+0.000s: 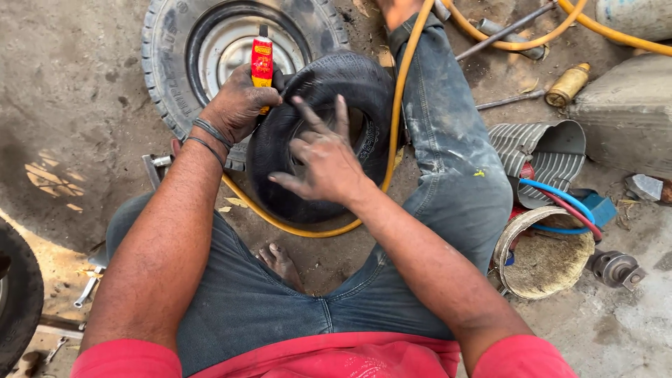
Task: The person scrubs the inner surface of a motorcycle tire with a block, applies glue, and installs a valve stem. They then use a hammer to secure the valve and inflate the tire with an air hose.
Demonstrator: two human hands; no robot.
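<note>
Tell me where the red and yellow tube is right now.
In the head view, the red and yellow tube stands upright in the left hand, above the small black tyre and before the large wheel.

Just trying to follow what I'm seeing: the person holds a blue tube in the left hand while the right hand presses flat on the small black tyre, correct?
Not quite. In the head view the tube in the left hand is red and yellow, not blue. The rest holds: the right hand lies spread on the small black tyre.

Red glue tube (pixel 262 61), small black tyre (pixel 329 91)
</note>
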